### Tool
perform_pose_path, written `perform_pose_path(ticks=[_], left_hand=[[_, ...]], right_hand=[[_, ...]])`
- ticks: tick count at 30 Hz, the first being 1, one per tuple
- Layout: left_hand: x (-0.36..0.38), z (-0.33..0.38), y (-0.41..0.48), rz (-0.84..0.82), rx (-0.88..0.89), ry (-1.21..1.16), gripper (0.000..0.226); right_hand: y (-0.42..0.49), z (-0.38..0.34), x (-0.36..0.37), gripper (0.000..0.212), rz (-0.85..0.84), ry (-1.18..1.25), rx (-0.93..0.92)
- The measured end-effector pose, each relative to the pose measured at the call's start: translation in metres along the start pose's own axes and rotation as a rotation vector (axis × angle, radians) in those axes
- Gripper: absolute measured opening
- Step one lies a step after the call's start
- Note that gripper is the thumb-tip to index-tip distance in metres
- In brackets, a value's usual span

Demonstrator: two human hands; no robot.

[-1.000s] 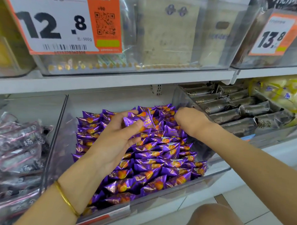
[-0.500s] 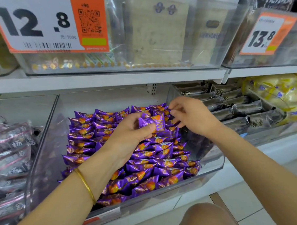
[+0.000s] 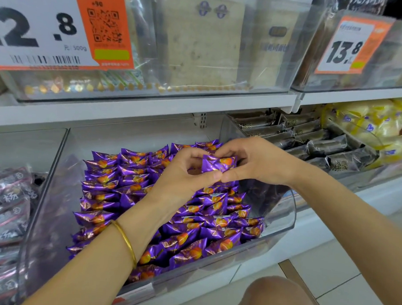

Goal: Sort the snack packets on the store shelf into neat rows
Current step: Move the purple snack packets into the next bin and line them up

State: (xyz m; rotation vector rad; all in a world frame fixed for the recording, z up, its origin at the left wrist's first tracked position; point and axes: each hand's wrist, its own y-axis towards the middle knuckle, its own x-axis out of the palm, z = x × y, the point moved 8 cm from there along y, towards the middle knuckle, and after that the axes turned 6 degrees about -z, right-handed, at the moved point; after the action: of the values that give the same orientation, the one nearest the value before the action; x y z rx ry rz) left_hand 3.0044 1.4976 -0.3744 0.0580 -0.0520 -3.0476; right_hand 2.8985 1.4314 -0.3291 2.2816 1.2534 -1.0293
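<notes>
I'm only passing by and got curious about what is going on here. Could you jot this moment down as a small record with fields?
Place: store shelf, clear bin
Left hand: pinches the held packet; gold bracelet on the wrist
Right hand: pinches the same packet from the other side
Bin contents: purple packets lying in rows
Right neighbour: dark packets
Left neighbour: greyish packets
Price tags above: 12.8, 13.8

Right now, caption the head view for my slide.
Left hand and right hand pinch one purple packet above the packed clear bin.
</notes>
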Motion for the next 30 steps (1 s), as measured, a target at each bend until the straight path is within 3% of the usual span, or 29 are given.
perform_pose_path(ticks=[4,6,8,14,18,21,30], left_hand=[[-0.007,0.005,0.000,0.049,0.065,0.402,0.038],[-0.007,0.003,0.000,0.052,0.106,0.731,0.029],[-0.001,-0.004,0.000,-0.004,0.115,0.917,0.021],[0.005,-0.009,-0.001,-0.047,0.105,0.987,0.012],[0.006,-0.007,-0.003,-0.053,0.081,0.998,0.009],[0.009,-0.004,-0.005,-0.034,0.065,1.027,0.010],[0.010,-0.001,0.000,-0.022,0.061,1.078,0.011]], right_hand=[[-0.003,-0.006,-0.018,0.051,0.019,-0.547,0.027],[-0.001,-0.003,-0.014,0.053,-0.070,-0.756,0.072],[0.002,0.003,0.001,0.053,-0.188,-0.881,0.115],[0.010,0.018,0.024,0.043,-0.312,-0.978,0.146],[0.004,0.018,0.030,0.037,-0.220,-1.132,0.143],[-0.002,0.017,0.026,0.040,-0.098,-1.077,0.193],[-0.008,0.017,0.027,0.047,0.051,-1.044,0.292]])
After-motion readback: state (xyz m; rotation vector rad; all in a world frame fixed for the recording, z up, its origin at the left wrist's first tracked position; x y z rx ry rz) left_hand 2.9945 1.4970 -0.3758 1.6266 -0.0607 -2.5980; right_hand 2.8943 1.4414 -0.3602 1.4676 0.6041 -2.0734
